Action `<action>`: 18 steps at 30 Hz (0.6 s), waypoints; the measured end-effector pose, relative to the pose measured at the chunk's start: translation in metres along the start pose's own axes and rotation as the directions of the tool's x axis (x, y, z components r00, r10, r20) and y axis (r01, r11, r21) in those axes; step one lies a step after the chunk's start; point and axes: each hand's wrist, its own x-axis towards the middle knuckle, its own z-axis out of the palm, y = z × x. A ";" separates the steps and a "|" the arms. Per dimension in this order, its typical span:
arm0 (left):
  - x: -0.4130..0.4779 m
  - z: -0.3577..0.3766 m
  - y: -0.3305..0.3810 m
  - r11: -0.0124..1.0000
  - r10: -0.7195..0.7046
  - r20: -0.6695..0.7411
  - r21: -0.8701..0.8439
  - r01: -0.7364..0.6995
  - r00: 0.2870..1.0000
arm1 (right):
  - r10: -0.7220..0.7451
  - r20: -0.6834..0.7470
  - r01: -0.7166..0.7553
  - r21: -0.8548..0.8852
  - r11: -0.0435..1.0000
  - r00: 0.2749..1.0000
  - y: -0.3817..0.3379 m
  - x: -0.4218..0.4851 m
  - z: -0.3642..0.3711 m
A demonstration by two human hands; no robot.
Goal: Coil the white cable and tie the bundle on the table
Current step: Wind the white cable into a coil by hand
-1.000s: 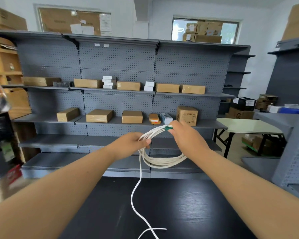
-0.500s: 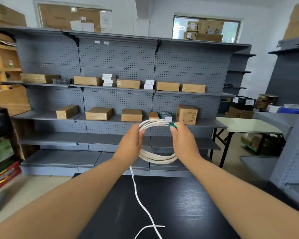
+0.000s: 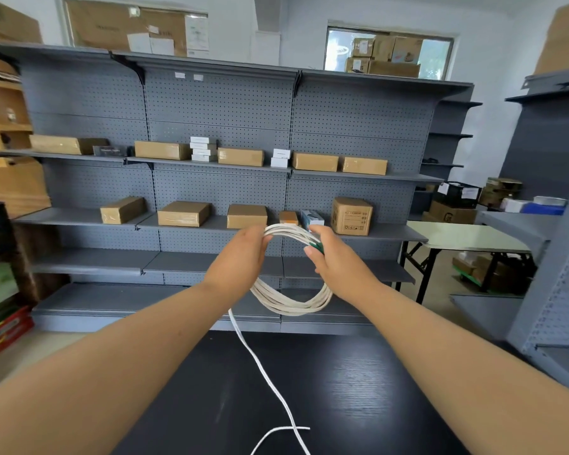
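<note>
1. Up in front of the shelves, the left hand [image 3: 240,257] holds the top left of the white cable [image 3: 289,302] loops. Its fingers curl over them.
2. The right hand [image 3: 339,264] pinches the top right of the loops. A green bit [image 3: 316,247] sticks out by its fingertips.
3. The loops hang in a ring between both hands, up off the table.
4. One loose end [image 3: 263,372] drops from the ring to the black table [image 3: 358,389] and crosses over itself near the close edge.
5. Behind the table stand big grey shelves [image 3: 217,106] with brown boxes [image 3: 183,213] on them. A pale folding table [image 3: 467,236] is off to the right, and a window [image 3: 388,50] is high on the wall.
6. A second ago the left hand held the ring from the side, fingers pointing right. Now it stands up straight. The ring looks rounder. The loose end lies in the same spot.
</note>
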 end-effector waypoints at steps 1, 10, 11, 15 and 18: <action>0.000 -0.001 0.001 1.000 0.017 0.013 0.006 -0.017 1.000 | -0.008 0.012 0.009 -0.011 1.000 1.000 0.000 0.001 -0.001; -0.004 -0.008 0.012 0.989 0.134 0.066 0.057 -0.138 0.989 | 0.037 -0.082 -0.056 -0.254 0.966 0.996 -0.008 -0.002 0.007; -0.004 -0.008 0.013 0.987 0.141 0.076 0.066 -0.146 0.987 | 0.031 -0.088 -0.056 -0.299 0.952 0.996 -0.009 -0.002 0.009; -0.006 -0.006 0.012 0.984 0.155 0.099 0.068 -0.162 0.983 | -0.064 -0.078 0.024 -0.437 0.899 0.995 -0.007 -0.003 0.011; -0.007 -0.005 0.008 0.981 0.194 0.120 -0.044 -0.190 0.974 | -0.088 -0.086 0.040 -0.447 0.894 0.992 -0.007 -0.005 0.008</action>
